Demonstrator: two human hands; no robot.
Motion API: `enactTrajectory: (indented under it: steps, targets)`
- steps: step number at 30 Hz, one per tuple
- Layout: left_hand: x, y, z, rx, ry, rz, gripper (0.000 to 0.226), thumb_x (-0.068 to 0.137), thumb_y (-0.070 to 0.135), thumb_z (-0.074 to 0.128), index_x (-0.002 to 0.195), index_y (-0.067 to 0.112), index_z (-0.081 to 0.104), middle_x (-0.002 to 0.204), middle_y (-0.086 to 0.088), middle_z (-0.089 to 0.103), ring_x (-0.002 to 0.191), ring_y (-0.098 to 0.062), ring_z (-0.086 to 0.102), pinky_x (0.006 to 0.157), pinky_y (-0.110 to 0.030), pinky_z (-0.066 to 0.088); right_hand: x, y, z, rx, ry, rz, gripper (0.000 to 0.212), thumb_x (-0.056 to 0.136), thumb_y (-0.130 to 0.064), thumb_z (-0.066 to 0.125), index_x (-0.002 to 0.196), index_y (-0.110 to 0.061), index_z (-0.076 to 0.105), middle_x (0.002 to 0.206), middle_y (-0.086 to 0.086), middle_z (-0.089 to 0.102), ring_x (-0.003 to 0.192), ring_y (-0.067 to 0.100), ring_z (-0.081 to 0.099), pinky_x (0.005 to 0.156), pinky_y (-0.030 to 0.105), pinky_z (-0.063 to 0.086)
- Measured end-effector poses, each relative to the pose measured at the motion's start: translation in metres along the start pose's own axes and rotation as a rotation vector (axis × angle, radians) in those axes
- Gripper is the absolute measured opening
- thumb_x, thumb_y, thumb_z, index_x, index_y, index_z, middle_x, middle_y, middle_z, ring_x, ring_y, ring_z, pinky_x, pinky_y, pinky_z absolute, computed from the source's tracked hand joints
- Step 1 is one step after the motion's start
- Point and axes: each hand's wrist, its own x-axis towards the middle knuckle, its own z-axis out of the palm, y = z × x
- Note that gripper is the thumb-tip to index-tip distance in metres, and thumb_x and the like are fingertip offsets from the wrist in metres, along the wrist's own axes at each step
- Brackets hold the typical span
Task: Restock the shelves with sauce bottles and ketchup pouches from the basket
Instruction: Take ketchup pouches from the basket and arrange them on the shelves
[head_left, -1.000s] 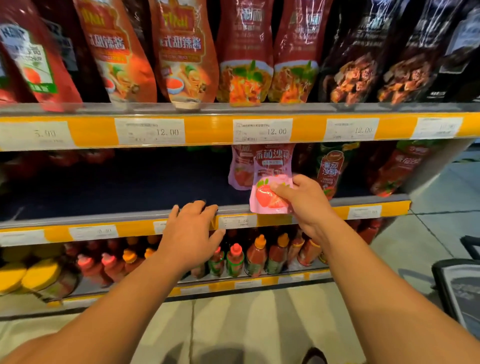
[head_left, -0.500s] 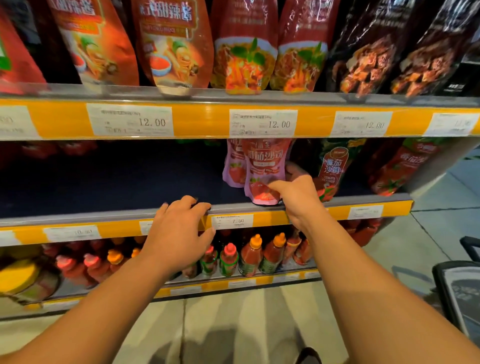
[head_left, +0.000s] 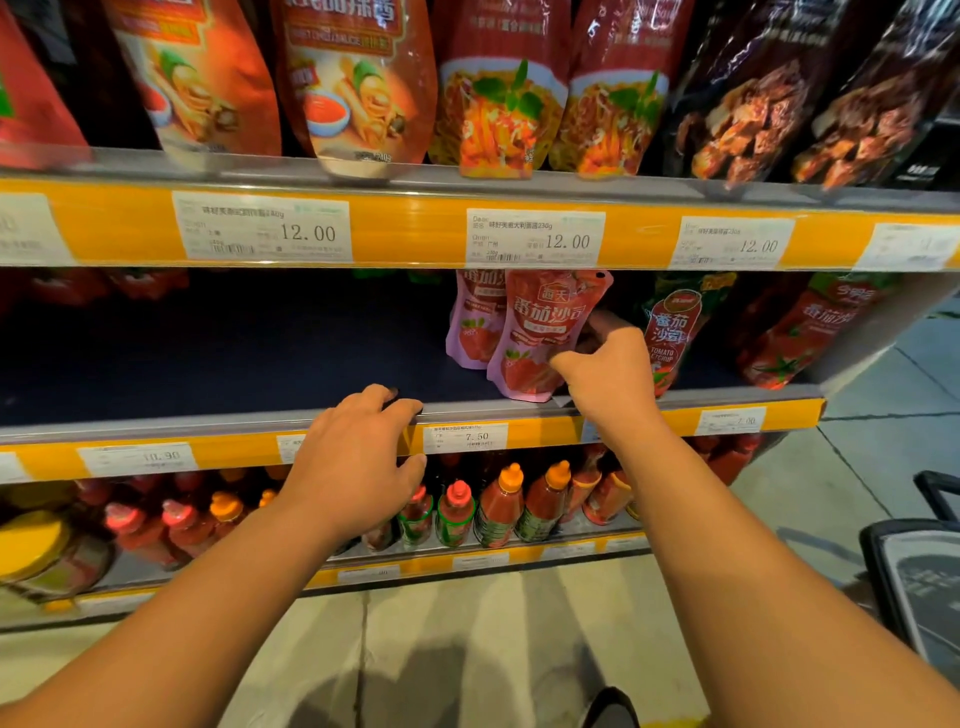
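The right hand (head_left: 605, 371) pinches the lower right edge of a pink ketchup pouch (head_left: 540, 332), which stands upright on the middle shelf (head_left: 208, 358), just in front of a second pouch (head_left: 475, 322) at its 10 o'clock. The left hand (head_left: 358, 462), at the pouch's 8 o'clock, curls over the shelf's front rail.
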Motion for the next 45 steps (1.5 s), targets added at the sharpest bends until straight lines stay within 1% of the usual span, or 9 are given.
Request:
enactTrajectory:
  steps: [8,17,25,29,33,37,40,42,45]
  targets:
    - [-0.001,0.001,-0.001,0.01,0.015,0.005,0.067,0.093,0.051,0.063,0.155,0.036,0.04,0.156,0.005,0.042,0.139,-0.019,0.044,0.113,-0.041,0.043,0.001,-0.003,0.003,-0.005,0.01,0.035,0.037,0.084,0.01,0.062,0.106,-0.019,0.07,0.085,-0.006,0.069,0.066,0.003,0.055,0.051,0.01,0.042]
    - [-0.001,0.0,0.002,0.009,0.027,0.009,0.068,0.094,0.049,0.064,0.155,0.037,0.038,0.156,0.007,0.04,0.14,-0.018,0.043,0.112,-0.04,0.044,0.011,0.008,0.014,-0.008,0.105,0.035,0.055,0.087,0.013,0.056,0.137,-0.011,0.06,0.124,0.006,0.066,0.111,0.023,0.06,0.086,0.025,0.047]
    - [0.0,-0.004,0.005,0.011,0.0,0.019,0.067,0.094,0.047,0.063,0.155,0.035,0.038,0.157,0.004,0.039,0.14,-0.02,0.042,0.114,-0.042,0.042,0.011,0.007,0.018,-0.02,0.122,0.06,0.051,0.088,0.005,0.064,0.135,-0.014,0.059,0.122,0.006,0.068,0.106,0.023,0.063,0.079,0.02,0.047]
    - [0.0,-0.003,0.004,-0.011,-0.014,0.01,0.065,0.095,0.05,0.06,0.154,0.034,0.039,0.155,0.003,0.04,0.139,-0.021,0.042,0.113,-0.043,0.041,0.001,0.002,0.014,-0.068,0.13,0.071,0.047,0.086,-0.006,0.068,0.131,-0.017,0.058,0.107,0.004,0.069,0.088,0.022,0.065,0.07,0.031,0.054]
    - [0.0,-0.003,0.003,-0.039,-0.01,0.008,0.061,0.096,0.056,0.054,0.151,0.033,0.044,0.151,0.002,0.043,0.136,-0.022,0.044,0.112,-0.044,0.04,-0.015,-0.006,0.006,-0.123,0.069,0.107,0.044,0.09,-0.014,0.071,0.13,-0.015,0.053,0.111,0.005,0.065,0.086,0.021,0.062,0.061,0.028,0.045]
    - [-0.001,0.0,0.001,-0.052,-0.04,0.0,0.061,0.094,0.058,0.053,0.149,0.031,0.047,0.148,0.001,0.047,0.136,-0.025,0.046,0.12,-0.05,0.03,-0.037,-0.014,-0.004,-0.147,0.012,0.143,0.06,0.096,-0.018,0.071,0.148,-0.013,0.041,0.108,-0.002,0.053,0.096,0.02,0.053,0.081,0.037,0.045]
    - [-0.008,0.004,-0.006,-0.101,-0.079,0.011,0.059,0.095,0.055,0.054,0.148,0.03,0.048,0.146,0.002,0.05,0.136,-0.025,0.047,0.125,-0.058,0.02,-0.055,-0.025,-0.007,-0.161,-0.07,0.159,0.061,0.098,-0.015,0.068,0.151,-0.015,0.039,0.122,-0.005,0.053,0.097,0.017,0.053,0.081,0.035,0.047]
    - [-0.016,0.003,-0.012,-0.138,-0.1,0.023,0.058,0.095,0.051,0.056,0.148,0.03,0.048,0.147,0.002,0.049,0.136,-0.026,0.048,0.124,-0.057,0.022,-0.066,-0.033,-0.005,-0.199,-0.172,0.174,0.058,0.098,-0.014,0.068,0.15,-0.018,0.043,0.134,-0.001,0.056,0.098,0.022,0.06,0.072,0.034,0.052]
    - [-0.034,-0.004,-0.03,-0.181,-0.133,0.024,0.06,0.096,0.045,0.059,0.151,0.027,0.044,0.152,0.001,0.044,0.136,-0.028,0.047,0.117,-0.049,0.037,-0.082,-0.037,0.004,-0.263,-0.435,0.148,0.048,0.096,-0.014,0.072,0.14,-0.02,0.055,0.129,0.003,0.064,0.106,0.026,0.067,0.083,0.04,0.057]
